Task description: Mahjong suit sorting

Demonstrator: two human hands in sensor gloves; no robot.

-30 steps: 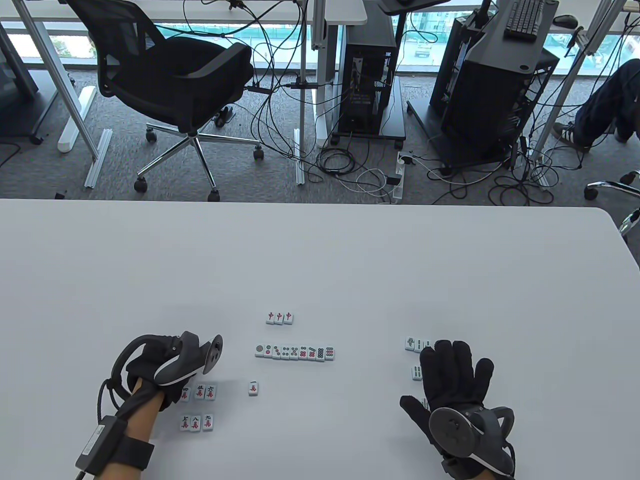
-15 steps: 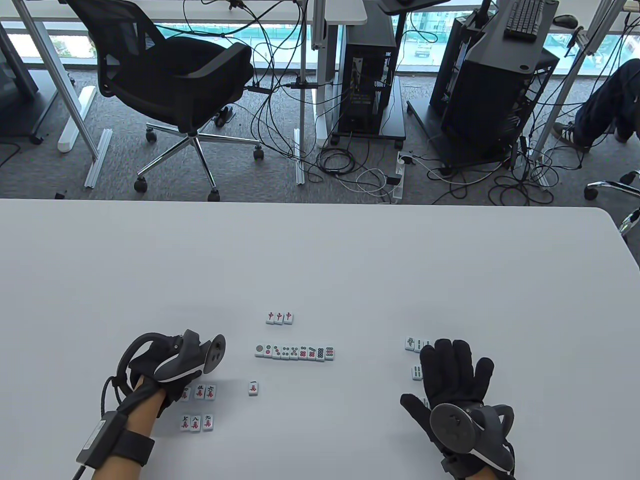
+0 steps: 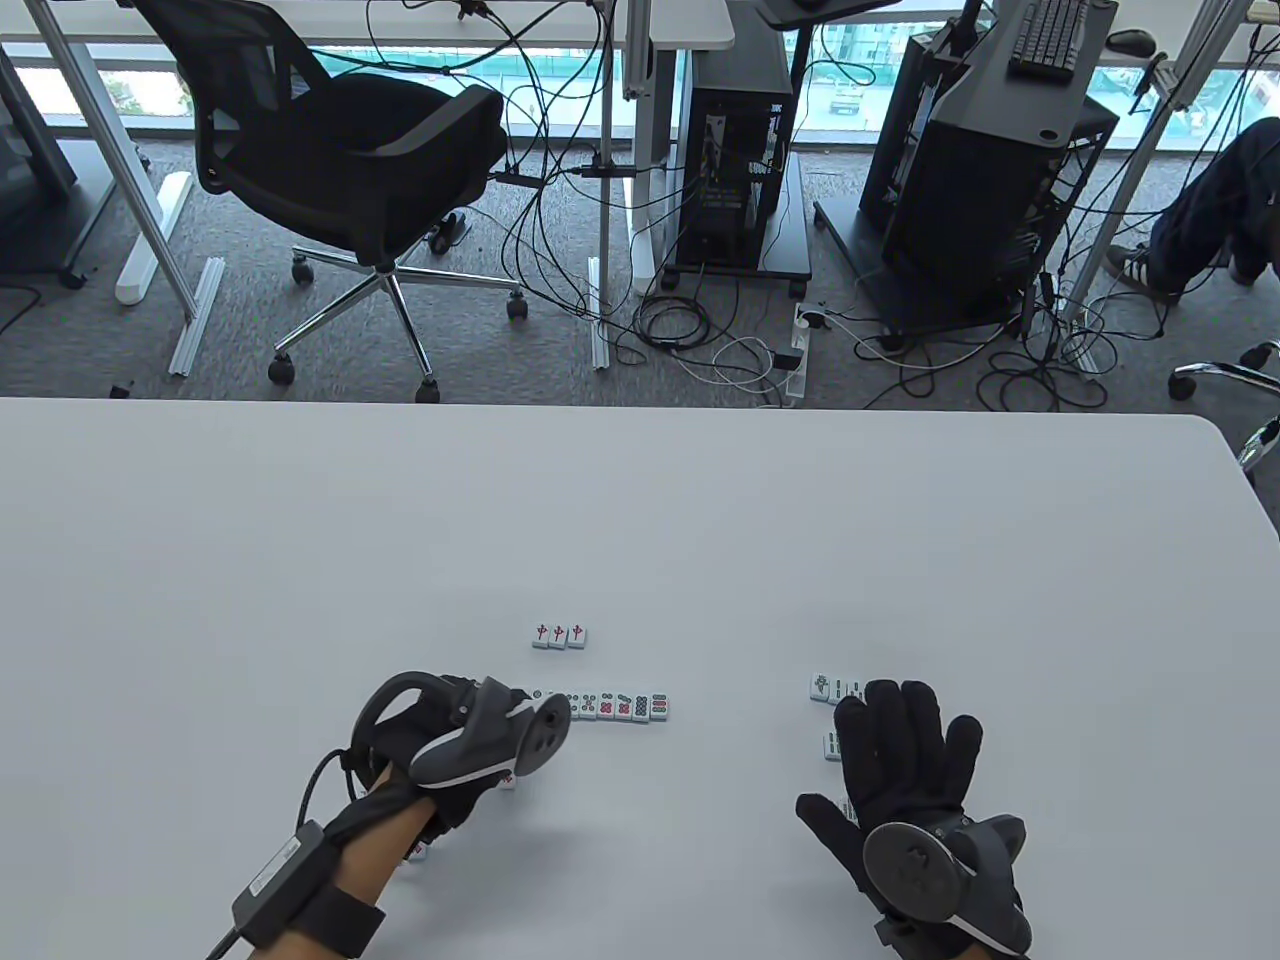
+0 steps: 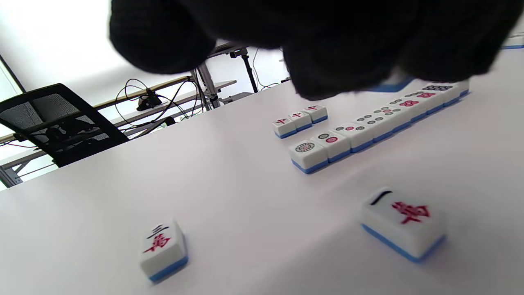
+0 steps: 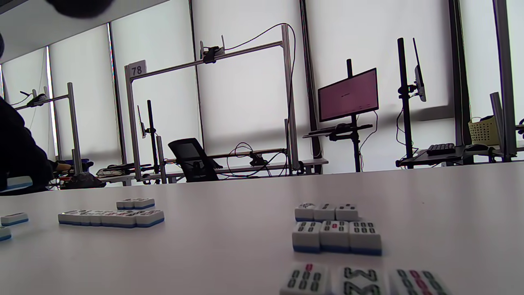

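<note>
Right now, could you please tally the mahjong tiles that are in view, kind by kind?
Bamboo tiles: 9
Circle tiles: 9, as best I can count, since the row's far end is partly covered
Red dragon tiles: 3
Character tiles: 2 plainly seen; others are hidden under the left hand
Total: 23 in view

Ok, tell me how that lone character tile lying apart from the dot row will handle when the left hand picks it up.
The lone tile looks like a stiff, blocky piece, so it should not flex. It lies flat on its broad blue-backed side on the table, so tipping or rolling seems unlikely. Its glossy faces and the smooth tabletop suggest it may skid when nudged, so pinching its short sides is probably safest.
</note>
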